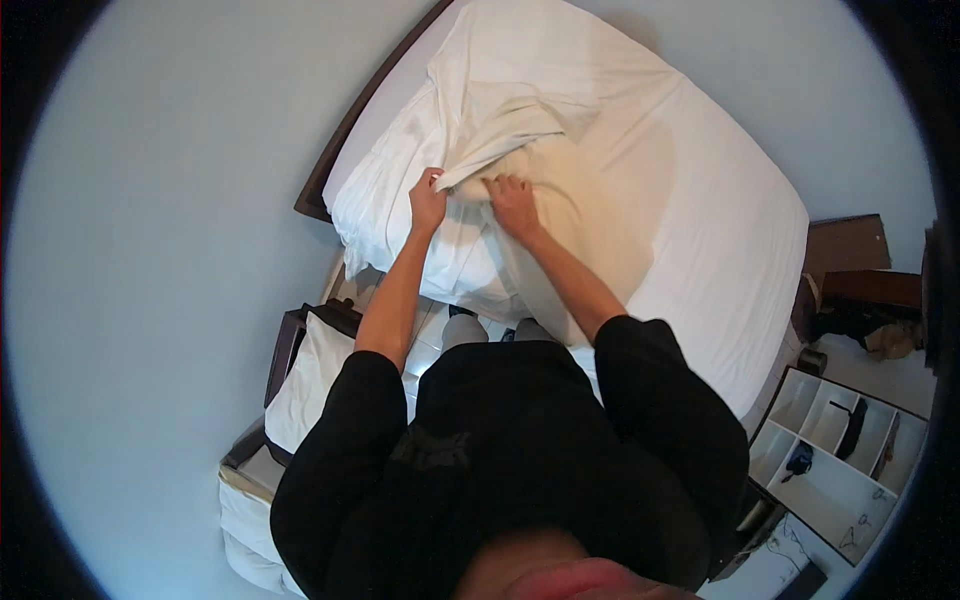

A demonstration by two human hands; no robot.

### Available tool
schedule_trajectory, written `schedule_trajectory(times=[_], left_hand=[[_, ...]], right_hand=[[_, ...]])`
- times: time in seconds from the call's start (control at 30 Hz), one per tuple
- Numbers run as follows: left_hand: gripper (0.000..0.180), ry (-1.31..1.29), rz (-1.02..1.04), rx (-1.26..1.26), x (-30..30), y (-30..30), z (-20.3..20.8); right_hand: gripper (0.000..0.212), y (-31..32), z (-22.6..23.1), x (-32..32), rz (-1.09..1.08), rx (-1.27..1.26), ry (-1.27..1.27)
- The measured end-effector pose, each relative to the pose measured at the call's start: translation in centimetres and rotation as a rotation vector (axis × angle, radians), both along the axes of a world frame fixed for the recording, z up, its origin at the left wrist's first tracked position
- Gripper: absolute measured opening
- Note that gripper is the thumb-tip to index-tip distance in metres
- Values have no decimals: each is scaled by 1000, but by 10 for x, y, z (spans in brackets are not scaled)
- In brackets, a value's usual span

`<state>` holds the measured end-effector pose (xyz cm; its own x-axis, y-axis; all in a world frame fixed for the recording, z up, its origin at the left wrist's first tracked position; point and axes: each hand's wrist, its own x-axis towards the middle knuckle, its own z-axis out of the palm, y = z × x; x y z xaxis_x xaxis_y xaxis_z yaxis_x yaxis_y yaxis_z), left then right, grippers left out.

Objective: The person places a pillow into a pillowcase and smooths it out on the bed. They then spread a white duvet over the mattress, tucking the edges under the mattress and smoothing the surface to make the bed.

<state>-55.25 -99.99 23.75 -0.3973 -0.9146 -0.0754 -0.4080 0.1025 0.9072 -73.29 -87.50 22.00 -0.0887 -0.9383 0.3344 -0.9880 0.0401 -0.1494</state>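
A loose cream bed cover (pixel 590 220) lies bunched over the bed, its near part hanging down by my legs. My left hand (pixel 428 202) is closed on a folded edge of this cover. Just to the right, my right hand (pixel 514 205) has its fingers curled into the same cloth, lower on the fold. Between the hands the cloth gathers in creases, and a raised flap runs away from my left hand toward the far right. Beneath it spreads a wrinkled white sheet (pixel 725 240) over the mattress.
A dark wooden bed edge (pixel 345 130) runs along the wall at the far left. Left of my legs, a white pillow (pixel 308 385) rests on dark furniture. At the right stands a white compartment shelf (pixel 835 485) holding a few dark items. Tiled floor (pixel 425 345) shows by my feet.
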Motion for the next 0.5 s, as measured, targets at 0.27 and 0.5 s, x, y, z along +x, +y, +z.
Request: schedule_trajectory(times=[0.27, 0.5], left_hand=[[32, 116, 90, -560, -40, 71, 42], [46, -10, -118, -344, -49, 186, 59]], right_hand=[[43, -18, 59, -15, -81, 70, -250], [45, -7, 32, -10, 159, -50, -28]])
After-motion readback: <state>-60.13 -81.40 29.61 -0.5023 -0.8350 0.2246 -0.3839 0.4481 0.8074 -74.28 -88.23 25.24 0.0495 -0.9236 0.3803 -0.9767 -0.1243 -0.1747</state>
